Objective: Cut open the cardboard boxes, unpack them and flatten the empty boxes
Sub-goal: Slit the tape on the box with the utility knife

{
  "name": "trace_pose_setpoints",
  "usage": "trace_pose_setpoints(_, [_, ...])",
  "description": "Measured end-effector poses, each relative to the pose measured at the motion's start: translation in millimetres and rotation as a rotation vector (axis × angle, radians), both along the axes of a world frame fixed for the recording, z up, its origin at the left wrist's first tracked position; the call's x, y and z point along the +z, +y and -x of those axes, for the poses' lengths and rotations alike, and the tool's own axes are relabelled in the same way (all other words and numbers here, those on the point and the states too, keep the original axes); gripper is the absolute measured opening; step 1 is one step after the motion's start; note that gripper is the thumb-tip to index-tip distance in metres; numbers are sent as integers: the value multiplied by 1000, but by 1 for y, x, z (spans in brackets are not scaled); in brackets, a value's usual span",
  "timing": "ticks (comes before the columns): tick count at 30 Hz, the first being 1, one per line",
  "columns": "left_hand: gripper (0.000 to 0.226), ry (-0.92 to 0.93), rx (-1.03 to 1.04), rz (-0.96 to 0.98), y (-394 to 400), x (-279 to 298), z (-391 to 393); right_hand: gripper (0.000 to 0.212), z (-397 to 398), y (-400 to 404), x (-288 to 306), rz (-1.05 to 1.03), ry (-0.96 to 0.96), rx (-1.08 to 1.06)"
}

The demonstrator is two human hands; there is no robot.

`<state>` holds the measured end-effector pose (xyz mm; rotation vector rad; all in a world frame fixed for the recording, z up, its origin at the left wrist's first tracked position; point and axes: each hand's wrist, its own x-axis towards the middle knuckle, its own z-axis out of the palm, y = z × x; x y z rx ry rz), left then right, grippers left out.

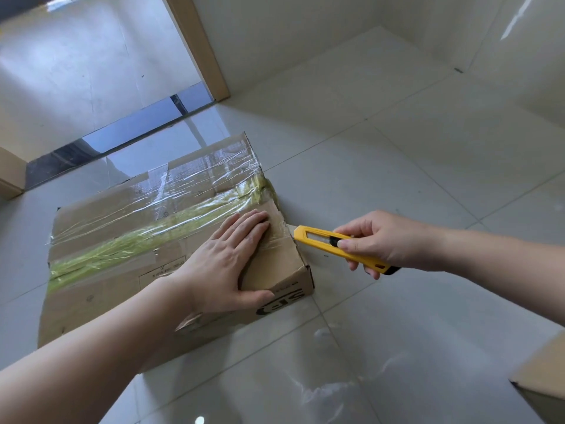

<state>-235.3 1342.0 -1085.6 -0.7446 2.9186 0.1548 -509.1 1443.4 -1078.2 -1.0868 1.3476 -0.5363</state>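
Note:
A brown cardboard box point(128, 234) lies on the tiled floor, sealed with clear tape and a yellow-green strip along its top seam. My left hand point(226, 258) presses flat on the box's top near the right end, thumb at the near edge. My right hand point(382, 240) grips a yellow utility knife point(330, 243). Its short blade tip touches the box's right end at the top edge, just right of my left fingertips.
A second cardboard box point(544, 374) pokes in at the lower right corner. Behind the sealed box a doorway with a wooden frame point(198, 47) and a dark threshold strip opens to another room. White walls meet in a corner at the upper right.

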Motion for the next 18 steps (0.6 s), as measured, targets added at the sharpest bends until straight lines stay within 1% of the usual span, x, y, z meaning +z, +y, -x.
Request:
trace_pose_setpoints(4, [109,2,2,5,1,0,0,20,12,19,-1,-38,-13,10])
trace_pose_setpoints(10, [109,15,4,5,1,3,-1,20,1,6,4,-1,55,3])
trace_pose_setpoints(15, [99,42,-96,-4,-1,12,12,20,8,15,4,-20,69,-10])
trace_pose_setpoints(18, [105,-20,-119,-19,-10,16,29,20,12,18,5,-19,74,-27])
